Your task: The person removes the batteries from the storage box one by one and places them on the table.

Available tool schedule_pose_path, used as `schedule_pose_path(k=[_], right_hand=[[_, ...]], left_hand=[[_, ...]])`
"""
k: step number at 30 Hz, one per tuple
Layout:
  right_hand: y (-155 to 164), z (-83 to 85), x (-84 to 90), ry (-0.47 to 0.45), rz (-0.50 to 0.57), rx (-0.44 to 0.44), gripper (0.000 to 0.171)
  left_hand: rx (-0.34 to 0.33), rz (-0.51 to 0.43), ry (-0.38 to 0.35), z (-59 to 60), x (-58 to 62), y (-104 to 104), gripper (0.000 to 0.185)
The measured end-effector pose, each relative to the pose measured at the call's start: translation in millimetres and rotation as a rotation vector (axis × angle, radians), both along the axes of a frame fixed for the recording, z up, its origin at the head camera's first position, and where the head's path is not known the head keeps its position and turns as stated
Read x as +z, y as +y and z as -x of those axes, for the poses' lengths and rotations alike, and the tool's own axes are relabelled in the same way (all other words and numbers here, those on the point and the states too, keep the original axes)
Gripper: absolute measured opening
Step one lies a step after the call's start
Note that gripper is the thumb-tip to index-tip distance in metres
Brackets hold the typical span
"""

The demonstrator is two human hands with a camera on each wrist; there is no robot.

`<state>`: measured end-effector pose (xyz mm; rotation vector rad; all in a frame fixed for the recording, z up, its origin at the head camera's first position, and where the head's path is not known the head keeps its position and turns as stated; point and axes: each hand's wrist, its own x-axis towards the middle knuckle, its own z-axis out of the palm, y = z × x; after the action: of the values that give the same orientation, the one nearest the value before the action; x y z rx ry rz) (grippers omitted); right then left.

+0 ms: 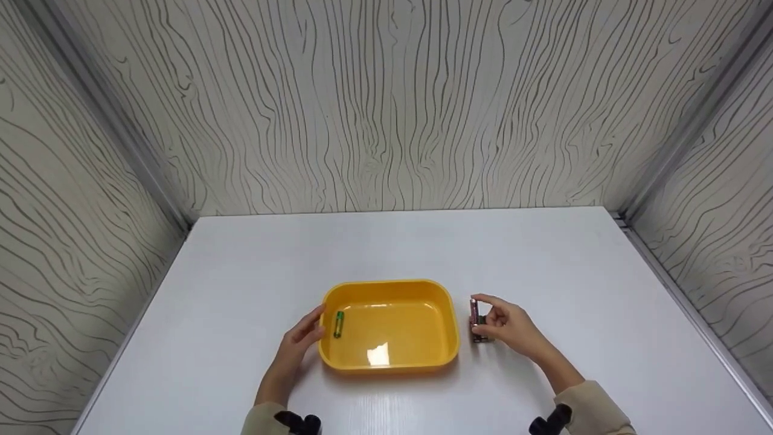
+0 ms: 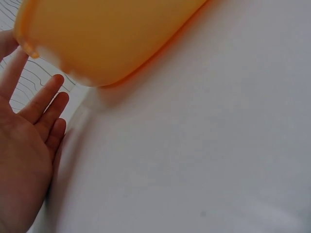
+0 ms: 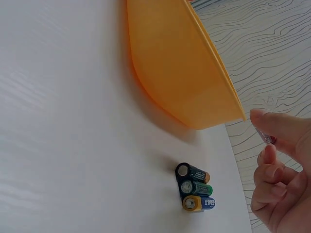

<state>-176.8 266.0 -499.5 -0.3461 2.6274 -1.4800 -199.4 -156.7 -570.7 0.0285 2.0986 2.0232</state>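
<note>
Here the right hand (image 1: 510, 326) pinches a pink battery (image 1: 474, 312) upright just beside the yellow tub (image 1: 450, 326), probably lifted from the three batteries (image 3: 194, 187) lying on the desk (image 1: 241, 290). The left hand (image 1: 302, 338), fingers straight, rests against the tub's side, steadying it; a green battery (image 1: 339, 324) lies inside.

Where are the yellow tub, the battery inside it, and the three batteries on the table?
Yellow tub (image 1: 450, 314): head view, right rim.
Battery inside (image 1: 339, 324): head view, green body.
Three batteries (image 3: 195, 188): right wrist view, middle battery.
</note>
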Motion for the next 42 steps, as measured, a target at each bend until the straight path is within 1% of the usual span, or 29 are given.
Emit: schedule_pose_path(k=[6,11,22,26,30,37,42], right_hand=[[7.1,0.5,-8.5,-0.016,-0.023,-0.028,0.063],[12.5,0.5,-15.6,-0.029,-0.037,-0.039,0.064],[22.7,-0.5,-22.4,-0.049,-0.072,-0.068,0.065],[28.0,-0.3,-27.1,-0.061,-0.083,-0.073,0.066],[32.2,-0.2,-30.8,-0.08,-0.091,-0.073,0.067],[38.1,-0.5,-35.2,-0.087,-0.105,-0.06,0.067],[40.3,0.2,-37.0,-0.111,-0.093,-0.052,0.067]], left_hand=[[-0.014,0.002,0.009,0.2,-0.3,0.0,0.055],[-0.006,0.014,0.014,0.5,0.9,0.4,0.055],[0.004,0.018,-0.001,-0.9,3.8,1.2,0.054],[-0.003,0.016,0.011,-0.5,2.7,1.1,0.054],[-0.005,0.015,0.016,-0.5,1.5,1.1,0.053],[-0.013,0.016,0.03,0.0,0.8,1.0,0.053],[-0.008,0.007,0.008,0.0,1.6,0.9,0.054]])
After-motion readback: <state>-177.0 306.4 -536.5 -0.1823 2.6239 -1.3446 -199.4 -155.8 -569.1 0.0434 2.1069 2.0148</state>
